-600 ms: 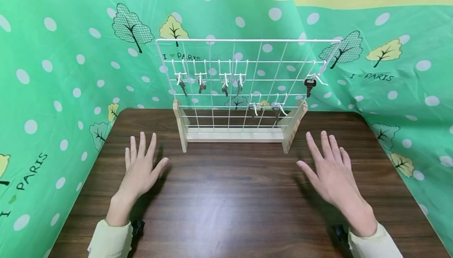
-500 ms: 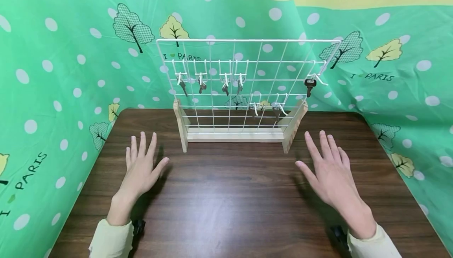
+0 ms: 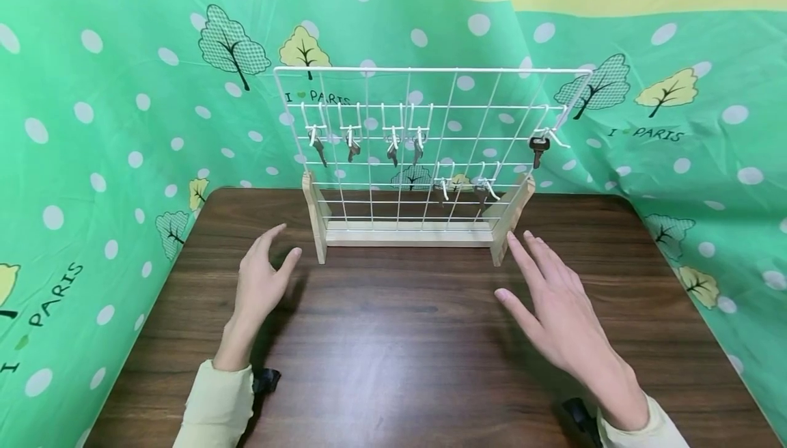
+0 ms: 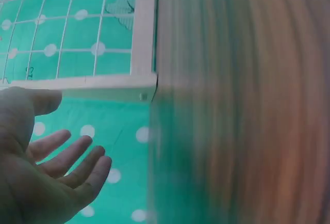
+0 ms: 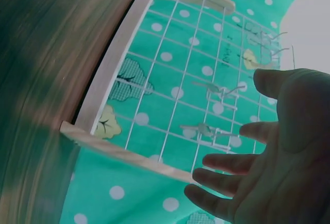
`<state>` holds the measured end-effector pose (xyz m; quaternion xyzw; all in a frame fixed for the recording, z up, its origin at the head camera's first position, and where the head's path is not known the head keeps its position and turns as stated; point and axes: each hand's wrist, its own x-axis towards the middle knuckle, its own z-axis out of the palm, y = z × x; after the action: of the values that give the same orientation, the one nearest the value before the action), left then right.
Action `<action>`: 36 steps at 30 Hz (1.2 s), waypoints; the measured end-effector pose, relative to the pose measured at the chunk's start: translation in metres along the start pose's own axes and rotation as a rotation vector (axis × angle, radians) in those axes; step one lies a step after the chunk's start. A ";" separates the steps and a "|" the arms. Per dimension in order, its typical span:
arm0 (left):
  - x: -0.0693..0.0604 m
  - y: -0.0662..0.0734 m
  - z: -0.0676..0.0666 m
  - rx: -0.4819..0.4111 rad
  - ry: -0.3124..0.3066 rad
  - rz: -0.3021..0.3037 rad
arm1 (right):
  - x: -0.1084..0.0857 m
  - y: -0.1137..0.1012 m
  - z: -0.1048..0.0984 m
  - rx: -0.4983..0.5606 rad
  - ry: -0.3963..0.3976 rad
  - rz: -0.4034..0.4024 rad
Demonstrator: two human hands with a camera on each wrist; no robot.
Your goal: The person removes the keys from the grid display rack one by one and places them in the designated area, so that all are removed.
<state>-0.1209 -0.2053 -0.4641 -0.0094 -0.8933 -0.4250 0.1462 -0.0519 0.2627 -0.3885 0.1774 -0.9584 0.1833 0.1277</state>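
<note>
A white wire grid rack [image 3: 430, 70] stands upright on a pale wooden base [image 3: 408, 237]. Several keys hang from white hooks on it: a row at upper left, including one silver key [image 3: 319, 149], and a dark-headed key [image 3: 539, 151] at the right edge. Two lower hooks [image 3: 444, 188] also carry keys, clearer in the right wrist view, such as one key [image 5: 204, 129]. My left hand [image 3: 259, 281] hovers left of the base, fingers relaxed, holding nothing. My right hand [image 3: 562, 315] is held near the base's right foot, fingers extended, holding nothing; contact with the foot cannot be told.
The rack stands toward the back of a dark wooden table [image 3: 393, 339]. Green dotted cloth [image 3: 92, 182] with tree prints surrounds the table's back and sides. A black wrist strap piece [image 3: 266, 381] shows beside the left sleeve.
My left hand has shifted right and turned, its spread fingers now slightly bent. My right hand has moved left, toward the rack's right foot. The keys and rack stay put.
</note>
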 end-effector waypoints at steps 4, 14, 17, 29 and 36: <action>0.003 0.004 0.014 -0.243 0.053 -0.077 | 0.002 -0.006 0.001 0.031 0.046 -0.024; 0.005 0.005 0.047 -0.596 0.153 -0.183 | 0.009 -0.017 0.009 0.074 0.081 -0.080; 0.007 0.007 0.053 -0.636 0.177 -0.183 | 0.010 -0.019 0.012 0.084 0.091 -0.091; 0.016 0.009 0.086 -0.817 0.403 -0.173 | 0.019 -0.050 0.029 0.223 0.310 -0.001; 0.019 0.006 0.097 -0.858 0.489 -0.140 | 0.033 -0.074 0.037 0.304 0.318 -0.058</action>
<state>-0.1623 -0.1301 -0.5124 0.0913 -0.5757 -0.7529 0.3056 -0.0594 0.1743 -0.3891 0.1908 -0.8821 0.3477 0.2542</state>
